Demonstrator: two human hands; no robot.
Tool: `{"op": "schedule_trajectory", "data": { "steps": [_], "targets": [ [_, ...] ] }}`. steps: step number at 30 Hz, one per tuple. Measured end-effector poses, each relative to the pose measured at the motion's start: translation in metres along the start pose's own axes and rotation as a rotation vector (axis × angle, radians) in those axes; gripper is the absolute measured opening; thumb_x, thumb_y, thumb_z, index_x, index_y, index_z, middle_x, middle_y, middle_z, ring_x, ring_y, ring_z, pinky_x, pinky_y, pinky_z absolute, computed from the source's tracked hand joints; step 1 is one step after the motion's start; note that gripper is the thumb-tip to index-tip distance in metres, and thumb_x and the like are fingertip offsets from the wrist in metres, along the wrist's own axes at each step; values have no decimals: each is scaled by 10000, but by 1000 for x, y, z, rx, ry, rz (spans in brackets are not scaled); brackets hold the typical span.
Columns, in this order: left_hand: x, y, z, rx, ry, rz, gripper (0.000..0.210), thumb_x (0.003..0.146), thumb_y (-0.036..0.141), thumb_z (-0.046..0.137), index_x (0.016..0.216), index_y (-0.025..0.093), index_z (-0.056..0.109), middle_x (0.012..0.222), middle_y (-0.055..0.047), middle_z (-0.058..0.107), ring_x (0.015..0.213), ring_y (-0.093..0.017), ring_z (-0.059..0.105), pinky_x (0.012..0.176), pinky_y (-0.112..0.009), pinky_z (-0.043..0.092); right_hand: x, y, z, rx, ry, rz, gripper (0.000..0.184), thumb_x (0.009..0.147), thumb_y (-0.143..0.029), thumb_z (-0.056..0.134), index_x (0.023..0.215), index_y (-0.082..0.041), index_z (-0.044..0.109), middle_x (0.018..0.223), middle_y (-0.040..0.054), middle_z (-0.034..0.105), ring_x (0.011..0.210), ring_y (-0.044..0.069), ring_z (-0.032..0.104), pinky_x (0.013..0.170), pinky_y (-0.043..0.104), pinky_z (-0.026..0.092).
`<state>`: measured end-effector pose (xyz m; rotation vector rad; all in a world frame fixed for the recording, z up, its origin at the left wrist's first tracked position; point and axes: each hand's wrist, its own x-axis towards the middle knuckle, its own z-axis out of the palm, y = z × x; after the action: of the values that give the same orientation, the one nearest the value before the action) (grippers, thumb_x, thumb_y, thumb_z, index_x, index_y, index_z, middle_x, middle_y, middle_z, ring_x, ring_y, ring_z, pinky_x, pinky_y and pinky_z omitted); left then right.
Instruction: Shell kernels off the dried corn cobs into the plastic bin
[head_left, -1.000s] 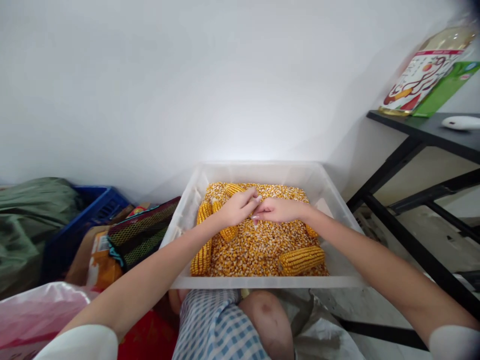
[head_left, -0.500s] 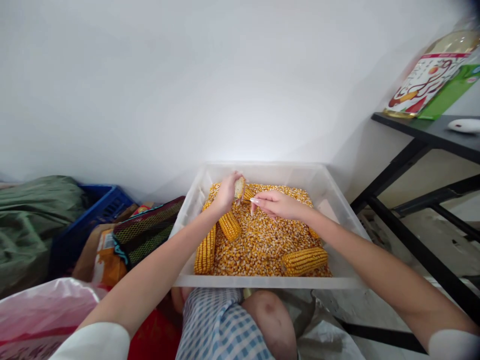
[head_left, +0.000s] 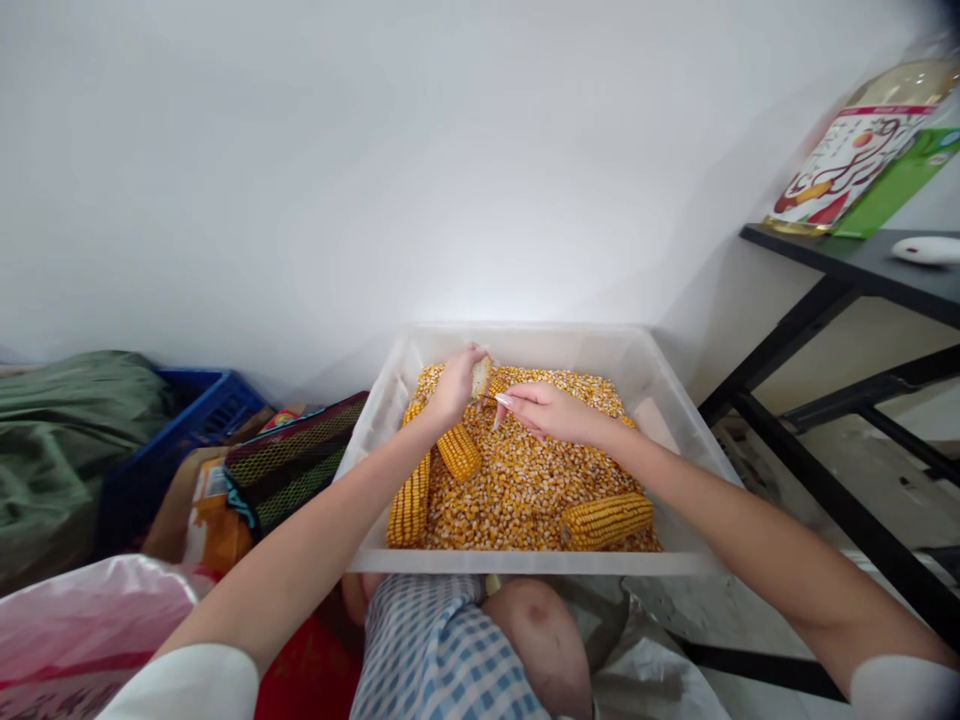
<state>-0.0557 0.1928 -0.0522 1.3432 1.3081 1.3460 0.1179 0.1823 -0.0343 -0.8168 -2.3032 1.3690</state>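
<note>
My left hand (head_left: 456, 382) is closed around a corn cob (head_left: 481, 377), whose pale, partly stripped side faces right. Just right of it, my right hand (head_left: 544, 408) pinches a thin dark tool (head_left: 490, 398) that points at the cob; most of its length is hidden by the fingers. Both hands are over a translucent plastic bin (head_left: 675, 470) holding loose corn kernels (head_left: 510, 500). Whole yellow cobs lie on the kernels: one cob (head_left: 459, 452) below my left hand, another cob (head_left: 409, 505) along the left wall, and a third cob (head_left: 607, 520) at the front right.
The bin rests by my knees against a white wall. At right stands a black-framed shelf (head_left: 847, 262) with a large bottle (head_left: 847, 150). To the left are a mesh bag (head_left: 300, 460), a blue crate (head_left: 206, 400), green cloth (head_left: 75, 440) and a pink plastic bag (head_left: 97, 620).
My right hand has shifted slightly left toward the cob, and the thin dark tool now shows between its fingertips and the cob. My left hand keeps its hold with little movement.
</note>
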Motion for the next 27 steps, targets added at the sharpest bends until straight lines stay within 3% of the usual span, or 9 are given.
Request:
{"op": "schedule_trajectory", "data": {
  "steps": [8,14,21,23,27],
  "targets": [
    [-6,1,5,-34,18,60,240,784,393,403,694,180,467,545,29,414,482,-100,403,453,-220,322,-1,6,3,-3,-18,-8,373,892,-419,336,896,-145,589,477,-75,317,401,67,379,426,189,346],
    [-18,11,3,213,-90,255,253,814,353,387,646,170,435,606,22,410,622,-109,412,620,-236,348,-5,9,-1,27,-128,-21,387,886,-435,351,879,-132,592,437,-81,342,378,69,363,417,192,316],
    [-26,10,20,285,-299,298,223,829,348,384,712,171,453,626,27,426,618,-109,402,614,-240,351,1,11,34,-190,-456,-139,242,840,-283,461,785,-149,654,631,-6,591,547,83,484,589,215,382],
    [-22,8,19,256,-259,279,222,819,346,396,686,173,436,629,22,421,630,-110,409,620,-237,360,2,14,34,-268,-422,-116,238,838,-248,452,768,-139,653,660,9,607,556,88,486,577,215,368],
    [-7,3,5,134,-73,138,229,774,371,419,655,176,422,605,17,425,608,-109,428,574,-223,369,-1,12,10,-213,-243,-86,317,871,-334,409,776,-132,634,573,-13,519,500,80,430,511,204,332]
  ]
}}
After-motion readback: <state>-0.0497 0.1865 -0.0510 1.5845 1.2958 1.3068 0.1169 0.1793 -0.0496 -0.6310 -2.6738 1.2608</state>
